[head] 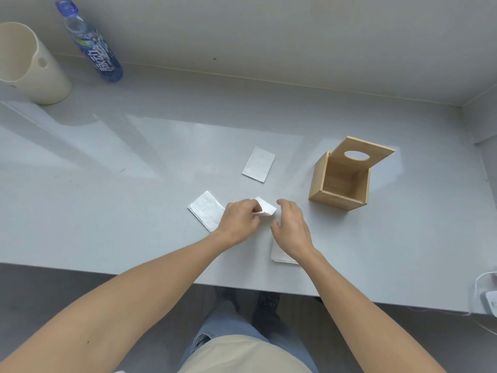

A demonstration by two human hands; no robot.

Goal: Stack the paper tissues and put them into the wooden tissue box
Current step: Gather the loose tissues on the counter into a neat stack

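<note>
My left hand (240, 220) pinches a folded white tissue (266, 207) and holds it lifted just above the grey table. My right hand (291, 227) hovers beside it with fingers spread, over another tissue (279, 255) lying flat and partly hidden under my wrist. A third tissue (205, 210) lies flat to the left of my left hand. One more tissue (259, 164) lies farther back. The wooden tissue box (337, 181) stands to the right, its lid (363, 152) with an oval hole tipped up, the inside bare.
A cream plastic container (29, 68) and a blue drink bottle (90, 44) stand at the back left by the wall. The table's front edge (161, 275) runs below my forearms. White cables and a charger (488, 294) lie at the right edge.
</note>
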